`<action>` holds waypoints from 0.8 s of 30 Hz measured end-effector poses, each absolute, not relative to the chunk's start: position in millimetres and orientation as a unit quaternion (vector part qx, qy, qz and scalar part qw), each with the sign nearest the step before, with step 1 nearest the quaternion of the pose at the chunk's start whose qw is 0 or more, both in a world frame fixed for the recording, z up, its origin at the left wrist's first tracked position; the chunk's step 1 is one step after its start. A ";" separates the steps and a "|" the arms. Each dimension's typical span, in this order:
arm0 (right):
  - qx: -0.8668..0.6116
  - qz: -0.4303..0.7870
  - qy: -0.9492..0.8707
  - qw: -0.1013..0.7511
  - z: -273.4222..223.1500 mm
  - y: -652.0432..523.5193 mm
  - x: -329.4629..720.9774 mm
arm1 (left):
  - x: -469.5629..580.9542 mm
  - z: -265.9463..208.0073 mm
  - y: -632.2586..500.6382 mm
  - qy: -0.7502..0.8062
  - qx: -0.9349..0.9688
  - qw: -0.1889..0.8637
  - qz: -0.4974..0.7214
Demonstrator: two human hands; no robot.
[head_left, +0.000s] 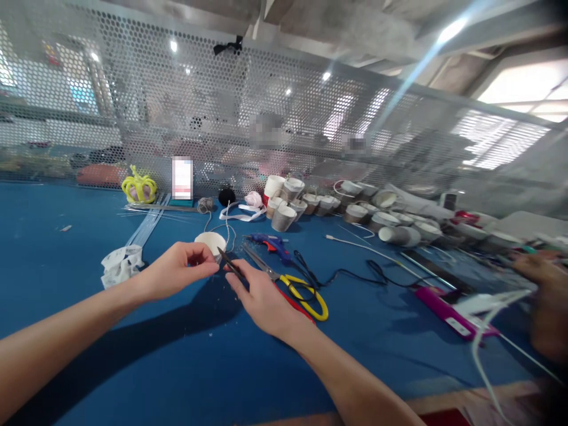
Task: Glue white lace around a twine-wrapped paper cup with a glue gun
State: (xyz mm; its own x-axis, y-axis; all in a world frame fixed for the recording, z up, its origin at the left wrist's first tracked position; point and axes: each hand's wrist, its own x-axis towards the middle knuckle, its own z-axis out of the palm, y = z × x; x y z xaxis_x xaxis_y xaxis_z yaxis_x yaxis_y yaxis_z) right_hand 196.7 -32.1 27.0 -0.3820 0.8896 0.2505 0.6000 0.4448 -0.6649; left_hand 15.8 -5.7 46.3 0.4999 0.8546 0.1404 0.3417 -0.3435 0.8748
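Note:
My left hand (189,266) is closed in a pinch at the near side of a small white cup (209,240); whatever lies between its fingertips is too small to make out. In my right hand (266,299) is a slim dark pointed tool (231,263) that looks like tweezers, its tip slanting up toward the cup. Grey yarn (229,222) loops from behind the cup to a small grey ball (205,205). Just beyond my right hand lie yellow-handled scissors (310,293), partly hidden by it, with a red strip beside them.
A blue glue gun (275,244) with a black cord lies past the scissors. White lace (122,266) is at left, a yellow-wrapped bundle (139,188) behind it. Several wrapped cups (283,219) line the back. A purple power strip (448,313) and another person's blurred hand (539,269) are at right.

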 end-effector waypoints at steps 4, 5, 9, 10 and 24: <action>-0.448 0.273 -0.807 0.272 30.6 -32.2 197.7 | 11.2 48.6 0.9 0.380 0.736 0.471 0.303; -0.447 0.270 -0.810 0.266 30.7 -32.1 197.8 | 10.1 49.0 1.7 0.382 0.736 0.471 0.300; -0.447 0.264 -0.816 0.255 31.1 -33.3 197.7 | 5.5 49.6 3.8 0.385 0.726 0.498 0.277; -0.443 0.268 -0.816 0.258 31.7 -34.0 197.7 | 4.4 49.3 4.6 0.375 0.718 0.519 0.274; -0.412 0.304 -0.815 0.273 38.7 -39.9 196.8 | 10.3 37.1 0.0 0.249 0.588 0.727 0.252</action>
